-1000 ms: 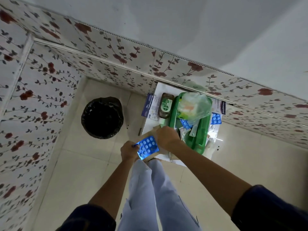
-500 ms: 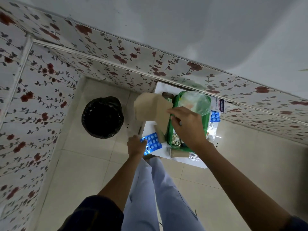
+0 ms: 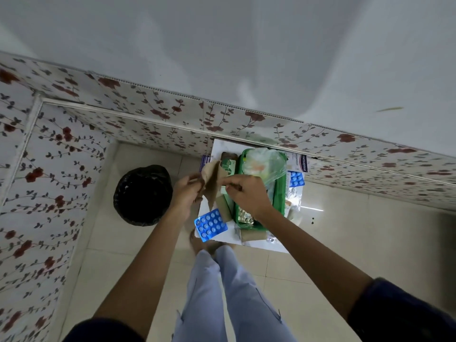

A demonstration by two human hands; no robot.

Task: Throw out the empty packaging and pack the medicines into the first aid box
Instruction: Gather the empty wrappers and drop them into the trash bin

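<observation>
Both hands hold a brown paper packet (image 3: 211, 178) above the small white table (image 3: 269, 244). My left hand (image 3: 186, 192) pinches its left edge and my right hand (image 3: 244, 192) grips its right edge. A blue blister strip of pills (image 3: 211, 224) lies on the table's near left corner. The green first aid box (image 3: 280, 193) stands open in the middle of the table, with a clear plastic bag (image 3: 265, 166) and foil strips inside. A brown bottle (image 3: 228, 162) lies left of the box.
A bin lined with a black bag (image 3: 143, 195) stands on the tiled floor left of the table. A plaster box (image 3: 299, 162) and a second blue blister strip (image 3: 296, 178) lie right of the green box. Flowered wall panels close off the back and left.
My left hand has let go of the blue blister strip, which now lies on the table, and has come up to the brown paper packet that my right hand lifted.
</observation>
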